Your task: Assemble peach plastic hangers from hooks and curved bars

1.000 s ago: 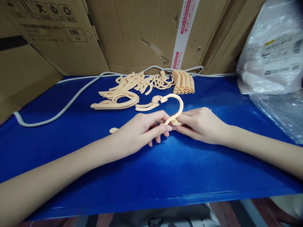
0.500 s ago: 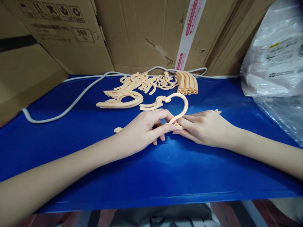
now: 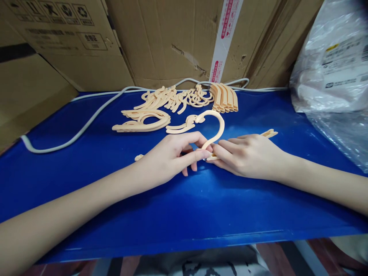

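My left hand (image 3: 175,155) pinches the base of a cream plastic hanger hook (image 3: 220,126) between thumb and fingers. The hook stands up and curves over to the left. Close by on the right, my right hand (image 3: 247,155) grips a cream hanger arm (image 3: 269,133), whose forked end sticks out past the knuckles. Its inner end shows between the two hands, close against the hook's base. Another cream end (image 3: 139,157) peeks out behind my left wrist; my left hand hides what it joins. The joint itself is mostly covered by fingers.
Behind my hands on the blue table (image 3: 172,214) lie stacked hanger arms (image 3: 225,99), loose hooks (image 3: 199,96), a pile of curved pieces (image 3: 156,99) and flat hanger parts (image 3: 140,122). A white cable (image 3: 94,115), cardboard boxes (image 3: 172,42) and a plastic-wrapped bundle (image 3: 330,65) border the table.
The hanger arm's forked end now sticks out farther beyond my right hand. My left hand keeps its pinch at the hook's base. The whole view has shifted slightly.
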